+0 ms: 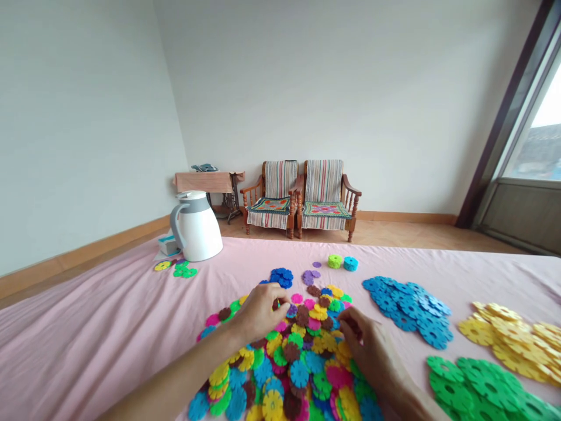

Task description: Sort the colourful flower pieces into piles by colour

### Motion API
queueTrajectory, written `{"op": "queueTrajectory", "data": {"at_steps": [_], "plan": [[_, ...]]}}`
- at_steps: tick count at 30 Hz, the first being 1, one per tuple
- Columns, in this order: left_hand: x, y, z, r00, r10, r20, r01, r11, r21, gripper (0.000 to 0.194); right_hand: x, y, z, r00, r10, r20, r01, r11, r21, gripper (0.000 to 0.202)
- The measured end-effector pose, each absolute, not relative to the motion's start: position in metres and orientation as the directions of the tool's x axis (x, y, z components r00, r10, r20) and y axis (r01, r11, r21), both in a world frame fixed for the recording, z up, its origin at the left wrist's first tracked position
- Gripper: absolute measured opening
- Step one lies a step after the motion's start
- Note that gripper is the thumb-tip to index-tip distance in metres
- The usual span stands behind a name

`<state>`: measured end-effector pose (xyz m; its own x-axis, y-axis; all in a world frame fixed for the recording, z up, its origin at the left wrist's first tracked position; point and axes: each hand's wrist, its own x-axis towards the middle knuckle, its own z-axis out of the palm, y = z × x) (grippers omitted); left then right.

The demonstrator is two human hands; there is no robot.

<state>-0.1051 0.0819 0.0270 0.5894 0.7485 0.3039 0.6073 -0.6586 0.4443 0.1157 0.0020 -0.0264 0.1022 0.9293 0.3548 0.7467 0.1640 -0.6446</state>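
Observation:
A broad heap of multicoloured flower-shaped plastic discs (299, 374) lies on the pink cloth in front of me. Over its left upper part, my left hand (265, 310) is closed with thumb and fingers curled together. A purple disc (291, 310) shows right at those fingertips, and a brown patch shows between the fingers; whether either is gripped is unclear. On the heap's right side, my right hand (372, 345) has its fingers bent inward and pinched, close to some blue discs. Its fingertips hide what they hold, if anything.
Sorted discs lie to the right: blue (407, 307), yellow (508, 336) and green (482, 386). Dark blue (281, 277) and purple (310, 276) groups sit beyond the heap, near lime (335, 261) and light-blue (350, 264) stacks. A white jug (200, 231) stands back left. Two chairs (326, 202) are behind.

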Motion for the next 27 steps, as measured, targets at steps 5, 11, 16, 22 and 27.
{"op": "queueTrajectory", "data": {"at_steps": [5, 11, 16, 22, 27], "plan": [[-0.07, 0.113, 0.02, 0.51, 0.814, 0.277, 0.595, -0.566, 0.57, 0.02, 0.118, 0.003, -0.023, 0.144, 0.915, 0.376, 0.738, 0.154, -0.657, 0.02], [-0.024, 0.158, 0.004, 0.421, 0.86, 0.287, 0.651, -0.507, 0.565, 0.022, 0.117, 0.003, -0.024, 0.158, 0.913, 0.377, 0.73, 0.149, -0.667, 0.018], [-0.02, 0.169, -0.003, 0.431, 0.853, 0.296, 0.676, -0.522, 0.52, 0.027, 0.116, 0.005, -0.026, 0.161, 0.913, 0.374, 0.719, 0.152, -0.679, 0.019], [-0.026, 0.145, -0.007, 0.635, 0.736, 0.233, 0.627, -0.668, 0.401, 0.026, 0.114, 0.005, -0.026, 0.164, 0.916, 0.367, 0.709, 0.149, -0.69, 0.018], [-0.024, 0.129, -0.006, 0.703, 0.686, 0.185, 0.622, -0.72, 0.307, 0.022, 0.114, 0.007, -0.028, 0.157, 0.91, 0.385, 0.712, 0.166, -0.683, 0.018]]}}
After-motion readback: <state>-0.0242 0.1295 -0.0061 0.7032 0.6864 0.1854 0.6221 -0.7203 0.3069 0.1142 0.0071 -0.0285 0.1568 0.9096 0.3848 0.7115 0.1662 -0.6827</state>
